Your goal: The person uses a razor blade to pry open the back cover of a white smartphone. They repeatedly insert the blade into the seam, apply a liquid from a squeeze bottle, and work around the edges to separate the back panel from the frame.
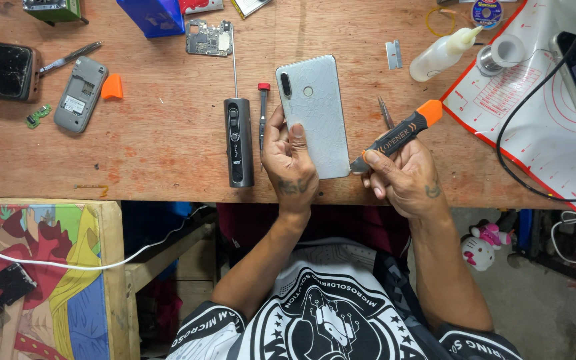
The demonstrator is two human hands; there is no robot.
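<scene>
1. The left hand (289, 160) is closed around the lower end of a white smartphone (313, 115), thumb pressed on its back cover, fingers wrapped behind the left edge.
2. The smartphone lies face down on the wooden tabletop (161, 153), camera end pointing away from the person, its lower end near the tabletop's front edge.
3. The right hand (405, 177) is clenched around a black pry tool with an orange cap (398, 137); the tool's metal tip touches the smartphone's lower right edge.
4. Metal tweezers (386, 113) lie just beside the pry tool, partly hidden behind it.
5. Left of the smartphone, a small red-capped screwdriver (262, 113) lies next to a black electric screwdriver (237, 137) with a long thin bit.
6. Farther left are a grey old phone body (80, 94), an orange plastic pick (111, 87) and a small green circuit piece (37, 116).
7. A bare circuit board (208, 38) lies near the far edge.
8. To the right, a squeeze bottle (440, 55) lies on its side near a white repair mat with red border (535, 127), which a black cable (521, 113) crosses.
</scene>
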